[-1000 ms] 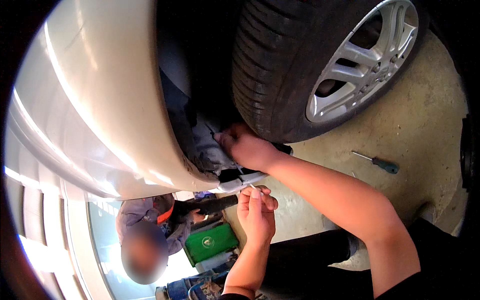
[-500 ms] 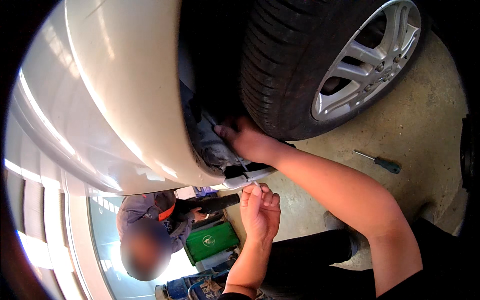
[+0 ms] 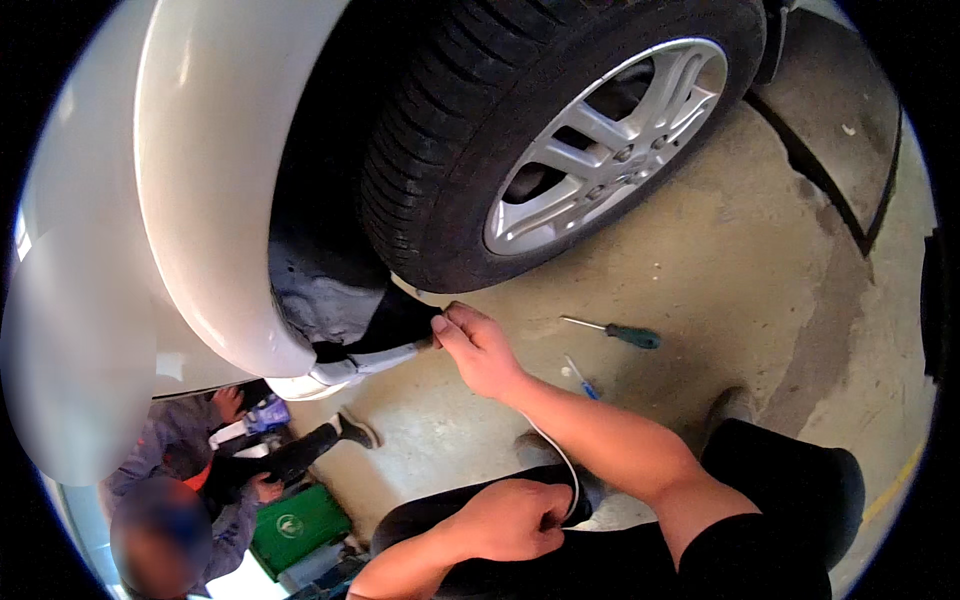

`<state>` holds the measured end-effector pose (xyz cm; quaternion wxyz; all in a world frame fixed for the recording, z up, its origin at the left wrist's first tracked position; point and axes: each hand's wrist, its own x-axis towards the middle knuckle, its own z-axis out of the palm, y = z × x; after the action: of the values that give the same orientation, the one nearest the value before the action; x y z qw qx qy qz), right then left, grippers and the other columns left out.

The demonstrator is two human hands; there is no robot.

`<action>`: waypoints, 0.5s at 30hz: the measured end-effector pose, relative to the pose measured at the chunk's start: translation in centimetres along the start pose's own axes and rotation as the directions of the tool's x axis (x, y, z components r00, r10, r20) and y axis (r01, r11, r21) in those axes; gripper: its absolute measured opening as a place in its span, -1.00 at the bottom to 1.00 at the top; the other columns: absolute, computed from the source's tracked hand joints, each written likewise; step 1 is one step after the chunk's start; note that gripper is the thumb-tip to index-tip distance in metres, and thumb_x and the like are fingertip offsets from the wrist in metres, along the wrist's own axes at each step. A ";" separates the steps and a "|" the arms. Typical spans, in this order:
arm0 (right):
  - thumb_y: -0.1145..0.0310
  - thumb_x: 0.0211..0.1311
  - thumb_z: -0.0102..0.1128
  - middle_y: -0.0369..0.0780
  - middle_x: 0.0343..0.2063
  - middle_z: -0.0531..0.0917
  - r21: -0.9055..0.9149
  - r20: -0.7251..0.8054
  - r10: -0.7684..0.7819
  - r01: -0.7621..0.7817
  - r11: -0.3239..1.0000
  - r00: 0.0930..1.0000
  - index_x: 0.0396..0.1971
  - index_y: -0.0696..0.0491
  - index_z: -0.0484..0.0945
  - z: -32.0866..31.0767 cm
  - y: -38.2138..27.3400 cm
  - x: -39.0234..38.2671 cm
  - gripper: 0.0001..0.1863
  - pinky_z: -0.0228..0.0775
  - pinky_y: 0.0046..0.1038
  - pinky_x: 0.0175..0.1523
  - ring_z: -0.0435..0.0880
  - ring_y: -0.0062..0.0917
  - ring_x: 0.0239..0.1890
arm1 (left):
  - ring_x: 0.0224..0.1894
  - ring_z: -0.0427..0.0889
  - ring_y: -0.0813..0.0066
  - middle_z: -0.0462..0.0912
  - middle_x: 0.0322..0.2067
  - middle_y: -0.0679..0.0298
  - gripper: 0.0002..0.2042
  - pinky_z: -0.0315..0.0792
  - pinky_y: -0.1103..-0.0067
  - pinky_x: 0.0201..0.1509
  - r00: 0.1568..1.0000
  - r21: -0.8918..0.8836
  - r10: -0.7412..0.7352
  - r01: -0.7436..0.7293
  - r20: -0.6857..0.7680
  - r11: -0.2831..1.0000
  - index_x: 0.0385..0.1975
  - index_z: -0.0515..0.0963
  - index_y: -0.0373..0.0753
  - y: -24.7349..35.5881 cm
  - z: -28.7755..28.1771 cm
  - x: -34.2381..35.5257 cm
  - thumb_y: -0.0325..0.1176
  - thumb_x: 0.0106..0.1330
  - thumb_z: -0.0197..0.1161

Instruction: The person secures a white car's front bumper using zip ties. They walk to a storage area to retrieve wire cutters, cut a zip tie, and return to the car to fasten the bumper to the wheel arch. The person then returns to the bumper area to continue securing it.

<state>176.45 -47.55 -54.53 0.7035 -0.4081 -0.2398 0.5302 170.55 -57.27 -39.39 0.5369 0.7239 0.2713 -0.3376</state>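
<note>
Head view, right hand: the right hand (image 3: 478, 345) sits just below centre, fingers pinched narrow on the end of a thin white cable (image 3: 560, 458), at the lower edge of the wheel arch.
Head view, left hand: the left hand (image 3: 508, 518) lies at 6 o'clock, closed in a loose fist on the other end of the cable, resting against the person's dark trouser leg (image 3: 780, 500).
Cable, place and axis: it runs between the two hands, long axis from about 11 o'clock at the right hand down to 5 o'clock, then curls into the left fist.
Body trim: a pale trim strip (image 3: 365, 362) under the cream bumper (image 3: 200, 200) points from 8 o'clock to 2 o'clock, its tip touching the right fingertips.
Wheel: black tyre (image 3: 440, 150) with silver alloy rim (image 3: 610, 140) at 12 to 1 o'clock.
Floor tools: a green-handled screwdriver (image 3: 612, 332) lies at 3 o'clock, handle to the right; a blue-handled one (image 3: 582, 380) lies just below it, near the right forearm.
Packages: a green rectangular case (image 3: 298, 525) with a round pale emblem lies at 7 o'clock on the floor.
Other person: a co-worker in grey clothing (image 3: 190, 450) lies under the car at 8 o'clock, beside the green case.
</note>
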 end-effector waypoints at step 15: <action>0.18 0.39 0.10 0.00 -0.46 0.56 -0.780 -0.142 0.464 -0.387 0.491 0.874 -0.44 0.21 0.45 -4.4 3.6 -11.8 -0.64 0.36 -0.20 -0.25 0.54 -0.17 -0.40 | -0.44 0.68 0.00 0.65 -0.47 0.01 -0.88 0.53 0.22 -0.48 0.949 0.298 0.292 -0.246 -0.122 0.922 -0.44 0.59 -0.29 3.6 -1.2 -7.0 -0.44 0.01 0.23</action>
<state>174.08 -59.69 -58.83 0.2858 -0.6976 -0.3699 0.5430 169.18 -57.31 -31.54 0.4469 0.8479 0.1620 -0.2346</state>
